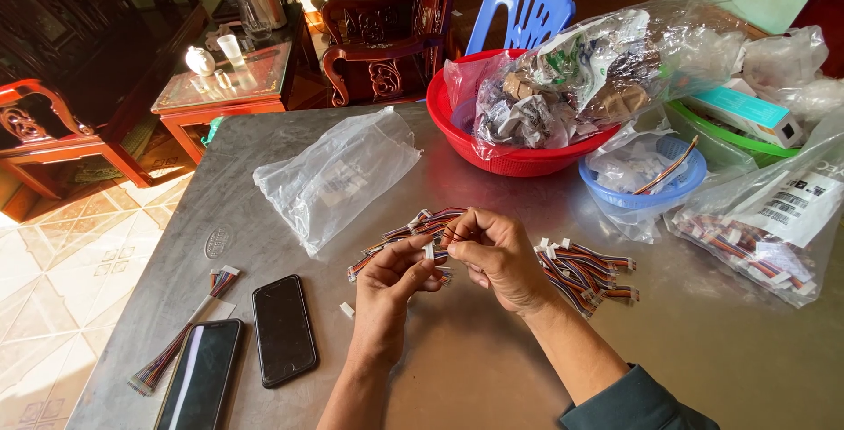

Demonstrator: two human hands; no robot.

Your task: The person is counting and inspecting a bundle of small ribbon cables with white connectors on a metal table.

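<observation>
Grey metal bench (492, 368): my left hand (391, 285) and right hand (497, 254) pinch a wire bundle (431, 223), fingers closed; loose wires (585, 272) at three o'clock. Best grip near the plugs.

Between my fingertips sits a bundle of multicoloured ribbon cables (420, 235) with small white connectors on their ends. It lies roughly level just above the tabletop, its striped wires fanning out up and to the left past my thumbs, some connector ends poking out below my fingers. Just to the right of my fingers, a loose pile of the same ribbon cables (587, 270) lies flat on the metal, white plugs pointing every way.
</observation>
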